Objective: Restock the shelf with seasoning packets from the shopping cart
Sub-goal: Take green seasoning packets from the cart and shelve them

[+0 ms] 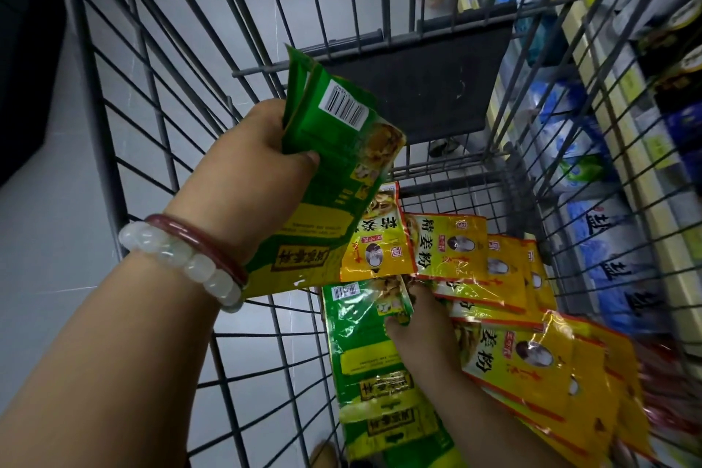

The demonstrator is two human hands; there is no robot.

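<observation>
Your left hand [262, 141] grips green packets [334, 148] | your right hand [414, 319] pinches another packet's [364, 331] top edge | light, floppy, slippery film: hold edges firmly.

1. I am wearing no sleeves; both my forearms are showing bare up to the frame's edge.
2. On my left hand [262, 148] side, I am wearing a bracelet of pale, milky white beads [182, 262] at the wrist.
3. Just beside it, I am wearing a thin dark red bangle [201, 239].
4. My right hand [421, 323] is showing no jewellery.
</observation>
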